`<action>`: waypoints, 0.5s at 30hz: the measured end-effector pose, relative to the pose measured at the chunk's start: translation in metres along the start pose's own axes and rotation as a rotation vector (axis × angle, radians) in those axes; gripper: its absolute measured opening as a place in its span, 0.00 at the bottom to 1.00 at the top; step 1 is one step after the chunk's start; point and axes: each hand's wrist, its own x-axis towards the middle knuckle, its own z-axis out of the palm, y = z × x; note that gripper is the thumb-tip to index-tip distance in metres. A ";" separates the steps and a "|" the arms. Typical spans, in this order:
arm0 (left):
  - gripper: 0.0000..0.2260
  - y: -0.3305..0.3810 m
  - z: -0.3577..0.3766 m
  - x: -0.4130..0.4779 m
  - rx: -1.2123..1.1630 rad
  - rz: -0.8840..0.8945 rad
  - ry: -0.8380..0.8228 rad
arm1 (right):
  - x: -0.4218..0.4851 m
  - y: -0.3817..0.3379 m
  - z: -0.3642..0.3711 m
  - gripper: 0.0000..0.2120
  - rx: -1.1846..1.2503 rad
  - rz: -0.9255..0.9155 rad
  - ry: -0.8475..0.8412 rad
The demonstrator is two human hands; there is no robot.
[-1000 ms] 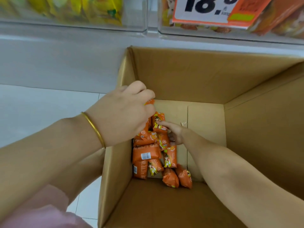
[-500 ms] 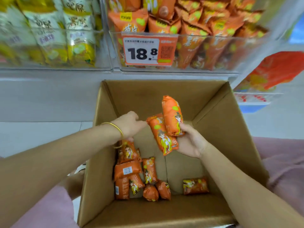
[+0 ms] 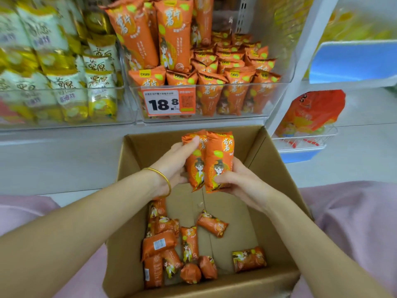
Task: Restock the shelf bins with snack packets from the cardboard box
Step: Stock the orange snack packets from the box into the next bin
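Two orange snack packets (image 3: 211,160) stand upright side by side above the open cardboard box (image 3: 272,186). My left hand (image 3: 174,162) holds the left packet, its thumb across the top. My right hand (image 3: 236,179) grips the lower end of the right packet. Several more orange packets (image 3: 189,244) lie loose on the box floor. Just above the box, a clear shelf bin (image 3: 247,119) with an 18.8 price tag (image 3: 168,102) holds several of the same orange packets.
To the left stands another clear bin (image 3: 64,123) of white and yellow packets. A white shelf upright (image 3: 300,61) rises at the right, with a blue bin (image 3: 352,61) and a red packet in a wire basket (image 3: 309,134) beyond it. Pink clothing flanks the box.
Both hands came up out of the box with the two packets and brought them together side by side. The view tilted up, showing more of the shelf bins.
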 end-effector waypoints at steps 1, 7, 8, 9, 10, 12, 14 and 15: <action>0.30 0.002 0.002 0.000 0.039 0.024 -0.025 | -0.002 -0.004 0.001 0.36 0.018 -0.023 0.012; 0.29 0.013 0.017 0.004 0.167 0.183 -0.003 | -0.006 -0.026 -0.003 0.37 0.322 -0.169 0.033; 0.30 0.016 0.018 0.005 0.177 0.221 -0.023 | -0.007 -0.031 -0.005 0.42 0.310 -0.201 0.018; 0.33 0.022 0.019 0.005 0.189 0.265 -0.043 | -0.009 -0.037 -0.007 0.45 0.285 -0.230 -0.004; 0.35 0.028 0.019 0.004 0.213 0.313 -0.047 | -0.010 -0.045 -0.010 0.45 0.255 -0.260 -0.020; 0.36 0.042 0.019 0.004 0.278 0.404 -0.036 | -0.010 -0.062 -0.014 0.43 0.208 -0.324 -0.035; 0.28 0.057 0.019 0.006 0.323 0.509 -0.037 | -0.008 -0.082 -0.015 0.41 0.167 -0.385 -0.049; 0.21 0.066 0.020 0.006 0.339 0.566 -0.038 | -0.006 -0.092 -0.016 0.41 0.153 -0.409 -0.062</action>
